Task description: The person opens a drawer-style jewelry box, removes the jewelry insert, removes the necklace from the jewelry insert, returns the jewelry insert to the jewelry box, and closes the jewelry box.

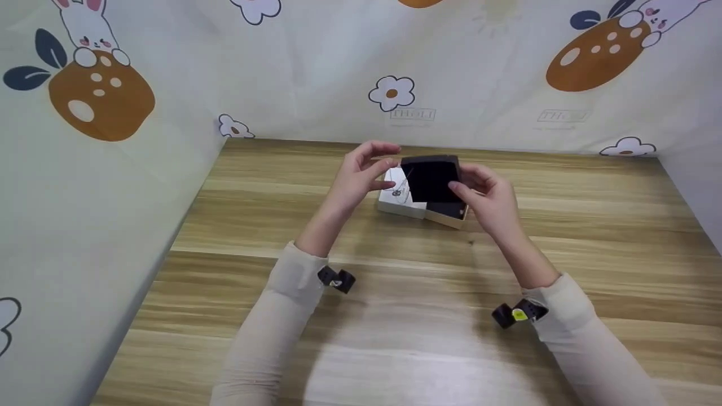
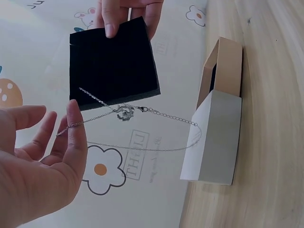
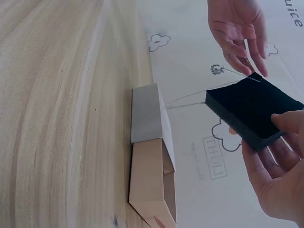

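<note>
A thin silver necklace (image 2: 124,113) with a round openwork pendant and a clasp hangs in a loop from my left hand (image 1: 355,180). Its chain crosses one finger of that hand and runs between the bent fingers. Another stretch of chain reaches over the face of a square black foam pad (image 1: 431,180), close to its edge. My right hand (image 1: 496,203) grips this pad at the opposite side, thumb on the face and fingers behind. Below both hands stand a white box part (image 2: 221,137) and, against it, a tan box part (image 2: 230,66) with a dark inside.
The boxes stand on a wood-grain table (image 1: 254,214) near its back edge. Behind rises a pale cloth wall (image 1: 327,73) printed with flowers, oranges and rabbits. Small black cameras (image 1: 337,279) are strapped to both sleeves.
</note>
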Action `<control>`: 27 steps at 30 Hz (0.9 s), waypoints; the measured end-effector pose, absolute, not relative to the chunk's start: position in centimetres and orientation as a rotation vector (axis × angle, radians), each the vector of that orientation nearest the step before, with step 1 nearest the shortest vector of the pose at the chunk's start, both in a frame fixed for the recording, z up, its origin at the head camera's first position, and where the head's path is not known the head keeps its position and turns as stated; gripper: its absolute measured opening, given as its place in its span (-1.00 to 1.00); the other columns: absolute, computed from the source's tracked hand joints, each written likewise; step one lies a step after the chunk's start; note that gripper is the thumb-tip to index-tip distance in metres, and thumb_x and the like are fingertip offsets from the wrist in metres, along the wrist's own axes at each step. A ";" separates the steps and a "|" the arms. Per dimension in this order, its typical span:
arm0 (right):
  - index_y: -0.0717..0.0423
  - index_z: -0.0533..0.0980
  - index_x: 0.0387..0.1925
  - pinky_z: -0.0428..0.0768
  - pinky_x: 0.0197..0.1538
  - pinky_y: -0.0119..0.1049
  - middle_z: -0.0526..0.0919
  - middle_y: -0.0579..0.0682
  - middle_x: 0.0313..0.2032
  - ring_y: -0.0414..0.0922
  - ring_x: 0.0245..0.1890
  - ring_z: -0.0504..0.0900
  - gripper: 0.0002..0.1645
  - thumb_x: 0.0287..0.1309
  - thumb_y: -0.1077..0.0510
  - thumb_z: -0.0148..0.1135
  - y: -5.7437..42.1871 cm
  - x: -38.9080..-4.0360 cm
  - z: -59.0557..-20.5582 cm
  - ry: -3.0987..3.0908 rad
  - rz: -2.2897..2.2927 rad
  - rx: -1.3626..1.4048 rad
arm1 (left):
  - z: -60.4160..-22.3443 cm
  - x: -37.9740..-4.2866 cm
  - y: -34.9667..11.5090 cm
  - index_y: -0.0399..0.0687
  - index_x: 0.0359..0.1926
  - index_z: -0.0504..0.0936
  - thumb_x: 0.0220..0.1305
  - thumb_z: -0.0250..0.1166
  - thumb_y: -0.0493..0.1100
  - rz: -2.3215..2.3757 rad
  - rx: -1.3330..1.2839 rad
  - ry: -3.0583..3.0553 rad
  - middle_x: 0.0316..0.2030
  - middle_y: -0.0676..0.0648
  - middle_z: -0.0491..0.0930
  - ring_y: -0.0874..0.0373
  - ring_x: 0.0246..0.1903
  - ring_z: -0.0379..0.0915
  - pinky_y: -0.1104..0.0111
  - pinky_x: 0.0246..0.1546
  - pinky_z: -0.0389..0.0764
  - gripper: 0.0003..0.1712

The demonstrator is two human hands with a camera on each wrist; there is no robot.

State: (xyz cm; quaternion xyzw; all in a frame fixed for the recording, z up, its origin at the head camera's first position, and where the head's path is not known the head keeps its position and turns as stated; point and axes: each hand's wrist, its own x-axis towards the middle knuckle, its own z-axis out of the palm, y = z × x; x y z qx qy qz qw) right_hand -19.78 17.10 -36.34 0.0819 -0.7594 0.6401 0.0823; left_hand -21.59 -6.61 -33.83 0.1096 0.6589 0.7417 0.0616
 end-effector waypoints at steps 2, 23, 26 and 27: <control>0.40 0.59 -0.01 0.67 -0.13 -0.55 0.71 -0.43 -0.35 -0.42 -0.23 0.68 -0.69 0.18 0.41 0.28 17.1 -19.8 -36.3 -2.265 1.925 0.238 | -34.0 -21.6 -6.6 -0.34 0.17 0.47 0.45 0.12 -0.33 2.223 0.320 1.997 0.21 -0.27 0.50 0.06 0.07 0.52 0.40 -0.25 0.73 -0.67; 0.36 0.61 -0.04 0.65 -0.11 -0.57 0.71 -0.45 -0.35 -0.41 -0.24 0.68 -0.71 0.16 0.43 0.28 17.5 -20.0 -36.1 -2.237 1.910 0.221 | -35.5 -21.7 -6.5 -0.32 0.19 0.47 0.45 0.10 -0.32 2.078 0.239 2.010 0.11 -0.19 0.56 0.17 -0.12 0.53 0.35 -0.28 0.74 -0.66; 0.38 0.59 -0.02 0.65 -0.09 -0.57 0.70 -0.47 -0.36 -0.42 -0.24 0.68 -0.69 0.17 0.43 0.28 17.6 -20.0 -36.1 -2.246 1.904 0.216 | -35.8 -21.7 -6.6 -0.33 0.18 0.48 0.44 0.10 -0.33 2.084 0.225 2.000 0.11 -0.19 0.55 0.16 -0.14 0.55 0.34 -0.27 0.74 -0.66; 0.39 0.59 -0.01 0.65 -0.08 -0.57 0.70 -0.47 -0.35 -0.43 -0.23 0.67 -0.68 0.17 0.41 0.29 17.6 -20.0 -36.1 -2.253 1.900 0.216 | -35.9 -21.7 -6.6 -0.33 0.18 0.48 0.44 0.10 -0.33 2.087 0.221 1.998 0.11 -0.19 0.55 0.16 -0.15 0.55 0.35 -0.27 0.74 -0.66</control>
